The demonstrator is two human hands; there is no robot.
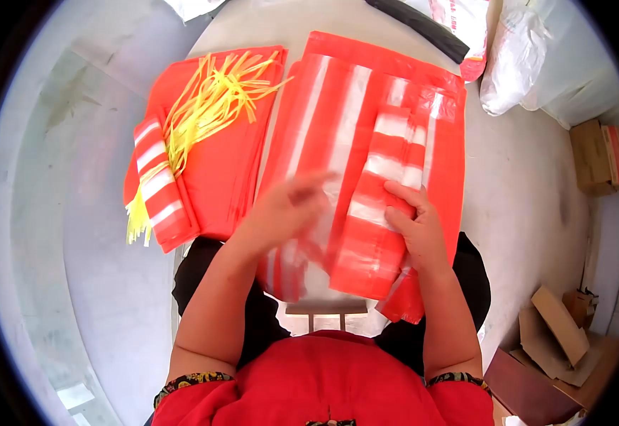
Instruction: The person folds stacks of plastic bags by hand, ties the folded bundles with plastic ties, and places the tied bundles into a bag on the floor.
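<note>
A stack of red plastic bags with white stripes [327, 106] lies flat before me. On its right side rests a folded striped plastic bag [369, 245], a long narrow bundle. My right hand [423, 227] grips this bundle's right edge, thumb and fingers closed on it. Over the left part of the stack, my left hand [291, 213] is smeared by motion; its fingers cannot be read clearly. To the left, a rolled striped bundle [157, 181] tied with a yellow strip lies on a pile of plain red plastic [217, 174]. Loose yellow strips [206, 106] are spread over that pile.
The pale table [263, 32] carries both piles. A black roll [423, 32] lies at its far edge, beside a white plastic sack [515, 60]. Cardboard boxes [597, 160] stand at the right, with an opened carton [550, 334] lower right.
</note>
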